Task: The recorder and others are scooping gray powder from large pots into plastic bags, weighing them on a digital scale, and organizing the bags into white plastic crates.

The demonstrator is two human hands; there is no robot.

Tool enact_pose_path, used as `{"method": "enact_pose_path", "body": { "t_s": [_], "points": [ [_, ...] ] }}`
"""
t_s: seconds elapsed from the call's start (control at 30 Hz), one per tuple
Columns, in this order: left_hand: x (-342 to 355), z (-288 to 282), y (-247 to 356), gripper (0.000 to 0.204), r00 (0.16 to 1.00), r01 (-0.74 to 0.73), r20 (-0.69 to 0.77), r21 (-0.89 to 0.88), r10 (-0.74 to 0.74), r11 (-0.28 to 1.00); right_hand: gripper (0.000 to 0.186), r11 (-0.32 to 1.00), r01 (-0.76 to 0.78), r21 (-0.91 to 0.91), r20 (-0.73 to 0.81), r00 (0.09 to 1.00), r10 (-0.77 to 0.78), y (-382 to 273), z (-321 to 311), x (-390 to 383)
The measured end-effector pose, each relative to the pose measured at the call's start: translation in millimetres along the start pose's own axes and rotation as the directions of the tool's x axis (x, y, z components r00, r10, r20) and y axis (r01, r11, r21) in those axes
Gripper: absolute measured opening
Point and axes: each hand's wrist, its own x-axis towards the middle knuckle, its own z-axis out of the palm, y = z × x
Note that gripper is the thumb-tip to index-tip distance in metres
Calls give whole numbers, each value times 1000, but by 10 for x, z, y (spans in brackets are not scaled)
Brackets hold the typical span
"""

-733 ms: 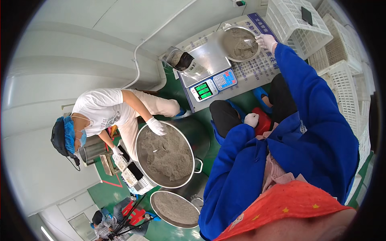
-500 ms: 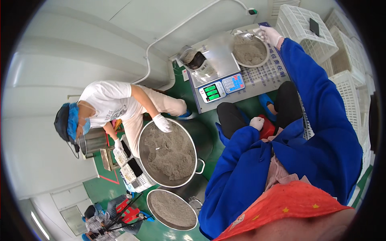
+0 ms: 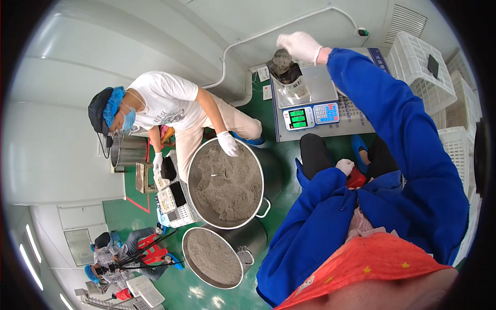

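My right hand (image 3: 297, 47), white-gloved with fingers curled, is raised over the open bag (image 3: 293, 87) of grey powder on the scale pan (image 3: 321, 88); what it grips, if anything, is hidden. Below the pan is the scale's keypad and green display (image 3: 310, 117). The steel bowl seen earlier is hidden behind my blue sleeve. My left hand (image 3: 345, 166), also gloved, rests closed in my lap beside a red object (image 3: 356, 178), with nothing visible in it.
A co-worker (image 3: 165, 98) sits left, one gloved hand over a large pot of powder (image 3: 227, 186); a second pot (image 3: 212, 256) stands below. White crates (image 3: 418, 77) stack at right. Two people (image 3: 119, 258) with a tripod are at lower left.
My right hand has left the bowl's rim and moved leftward over the bag, its sleeve now covering the bowl. The view has shifted. My left hand stays closed in my lap.
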Motion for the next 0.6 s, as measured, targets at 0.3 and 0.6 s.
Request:
{"method": "enact_pose_path", "body": {
  "t_s": [0.3,0.6],
  "points": [
    [-158,-783,352,22,882,-426,-423,-527,207,735,14,969,129,-211,-170,971,-166,154,-317,-245],
    [382,-3580,491,29,718,-405,-696,-409,7,818,22,898,-306,-317,417,805,422,1435,167,-2265]
  ]
}}
